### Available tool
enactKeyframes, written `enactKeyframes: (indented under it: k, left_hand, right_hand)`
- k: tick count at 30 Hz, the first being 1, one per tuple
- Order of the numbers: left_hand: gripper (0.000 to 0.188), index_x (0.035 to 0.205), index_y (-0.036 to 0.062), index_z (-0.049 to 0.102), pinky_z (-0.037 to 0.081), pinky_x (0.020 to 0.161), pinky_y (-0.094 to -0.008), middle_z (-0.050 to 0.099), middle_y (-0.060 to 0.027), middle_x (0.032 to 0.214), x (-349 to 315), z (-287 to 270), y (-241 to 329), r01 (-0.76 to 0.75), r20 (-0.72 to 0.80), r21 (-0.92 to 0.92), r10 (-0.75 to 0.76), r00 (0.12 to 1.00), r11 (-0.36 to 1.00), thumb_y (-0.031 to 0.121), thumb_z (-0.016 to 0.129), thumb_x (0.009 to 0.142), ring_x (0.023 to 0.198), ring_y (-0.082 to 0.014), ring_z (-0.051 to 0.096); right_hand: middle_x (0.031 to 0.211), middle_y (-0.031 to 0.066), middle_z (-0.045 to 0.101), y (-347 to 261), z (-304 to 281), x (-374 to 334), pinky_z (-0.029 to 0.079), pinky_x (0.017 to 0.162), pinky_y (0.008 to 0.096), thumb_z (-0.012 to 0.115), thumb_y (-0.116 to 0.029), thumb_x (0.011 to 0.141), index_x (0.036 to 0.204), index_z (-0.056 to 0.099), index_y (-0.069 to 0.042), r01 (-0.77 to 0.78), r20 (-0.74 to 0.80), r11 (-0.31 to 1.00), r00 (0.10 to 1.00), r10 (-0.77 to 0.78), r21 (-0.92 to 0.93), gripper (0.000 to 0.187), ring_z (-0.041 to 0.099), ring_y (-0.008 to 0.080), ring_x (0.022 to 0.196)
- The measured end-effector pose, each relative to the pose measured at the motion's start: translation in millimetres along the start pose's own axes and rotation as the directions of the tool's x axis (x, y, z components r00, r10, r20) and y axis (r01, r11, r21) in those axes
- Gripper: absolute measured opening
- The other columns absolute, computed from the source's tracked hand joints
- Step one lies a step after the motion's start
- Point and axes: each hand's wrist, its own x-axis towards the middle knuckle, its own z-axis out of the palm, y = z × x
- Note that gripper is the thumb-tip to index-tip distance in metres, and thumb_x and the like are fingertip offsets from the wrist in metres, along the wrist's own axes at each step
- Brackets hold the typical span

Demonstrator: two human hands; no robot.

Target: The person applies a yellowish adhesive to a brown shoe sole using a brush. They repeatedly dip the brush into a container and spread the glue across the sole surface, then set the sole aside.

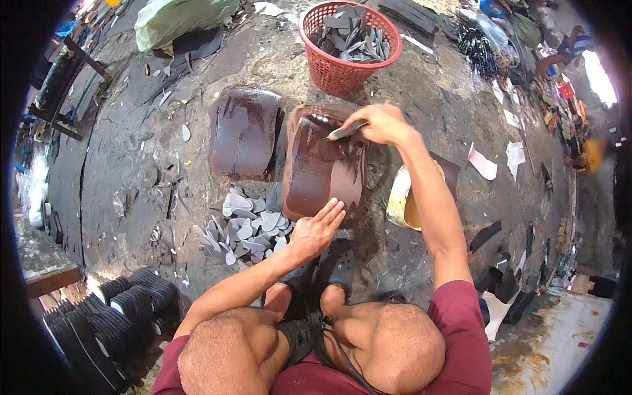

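Observation:
A brown sheet with a wet, glossy coat lies on a stack in front of me. My left hand rests on its near edge, fingers stretched out flat. Over the far part of the sheet, my right hand grips a short dark spreading tool with a pale tip that touches or nearly touches the surface. The tool's exact kind is unclear. Another glossy brown sheet lies to the left. Beside my right forearm stands a yellow-and-white tub, partly hidden by the arm.
Grey sole-shaped pieces lie heaped left of my feet. A red basket of similar pieces stands beyond the sheets. Stacked black soles sit at lower left; a pale green bag lies far left. Scraps litter the floor.

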Motion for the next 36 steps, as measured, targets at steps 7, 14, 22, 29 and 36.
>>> enactKeyframes:
  k: [7,14,22,29,36]
  left_hand:
    - [0.054,0.135,0.0038,0.060,0.062,0.079,-0.0341,0.055,-0.0091,0.150,1.2,-8.0,-1.0,0.016,-0.072,-0.006,-0.016,0.997,1.000,0.002,0.061,0.081,0.142,-0.0221,0.048]
    - [0.057,0.137,0.0063,0.055,0.063,0.078,-0.0369,0.055,-0.0114,0.148,13.1,-3.4,-11.9,0.056,-0.110,-0.084,-0.065,0.992,0.995,0.003,0.064,0.081,0.140,-0.0254,0.051]
    - [0.057,0.142,0.0089,0.054,0.058,0.092,-0.0376,0.049,-0.0148,0.152,10.9,-17.1,-6.4,0.084,-0.199,-0.480,-0.202,0.959,0.873,0.002,0.068,0.087,0.140,-0.0314,0.050]
    - [0.043,0.131,0.0054,0.069,0.049,0.098,-0.0359,0.068,-0.0143,0.123,-30.6,-27.0,-54.3,0.625,0.027,-0.728,-0.899,0.438,0.283,0.014,0.069,0.090,0.113,-0.0230,0.063]
    - [0.037,0.125,0.0029,0.072,0.051,0.091,-0.0313,0.070,-0.0106,0.110,-30.0,-21.5,-53.0,0.486,-0.116,-0.774,-0.845,0.521,0.406,0.011,0.070,0.089,0.104,-0.0176,0.066]
  right_hand:
    - [0.119,0.0130,0.073,-20.2,8.4,-83.8,0.053,0.098,0.0478,0.068,-0.026,0.084,0.134,0.065,-0.023,-0.118,0.177,0.992,0.978,0.108,0.050,0.050,0.067,0.0376,0.113]
    - [0.104,0.0122,0.076,-74.3,83.4,-71.6,0.059,0.077,0.0446,0.067,-0.017,0.082,0.119,0.072,-0.026,-0.027,-0.434,0.960,0.895,-0.101,-0.279,0.039,0.073,0.0322,0.093]
    - [0.111,0.0134,0.074,-12.9,24.3,-8.4,0.056,0.085,0.0499,0.064,-0.020,0.086,0.125,0.071,-0.030,-0.123,-0.321,0.989,0.936,0.142,0.077,0.041,0.072,0.0365,0.099]
    - [0.115,0.0080,0.075,-61.3,29.5,-60.6,0.055,0.089,0.0489,0.063,-0.015,0.086,0.123,0.071,-0.032,-0.074,-0.041,0.985,0.996,0.082,0.158,0.042,0.070,0.0354,0.106]
    - [0.106,0.0042,0.073,-108.0,88.8,-135.3,0.059,0.075,0.0441,0.062,-0.011,0.083,0.125,0.069,-0.022,0.050,-0.290,0.997,0.957,-0.032,0.054,0.044,0.072,0.0291,0.094]
